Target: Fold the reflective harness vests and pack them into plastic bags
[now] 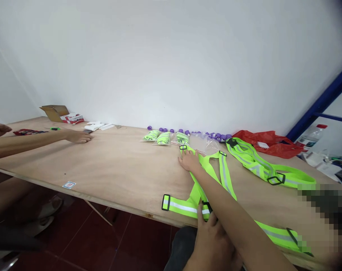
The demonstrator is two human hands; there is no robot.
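A neon-yellow reflective vest of straps (184,207), with grey stripes and black buckles, is spread on the table in front of me. My right hand (190,161) lies over its upper strap near a buckle, fingers spread and palm down. Below it, at the table's front edge, my left hand (214,237) closes on the lower strap by a black buckle; my right forearm partly covers this spot. Right of these straps lies a second bundle of neon reflective straps (255,163). Bagged folded vests (163,138) sit just beyond my right hand.
Purple rolls (218,136) line the wall behind clear plastic bags (203,142). A red plastic bag (272,143) and a bottle (312,137) are at right. At left, a co-worker's hand (78,136) rests on the table (117,169), near white papers (94,126) and a cardboard box (54,113).
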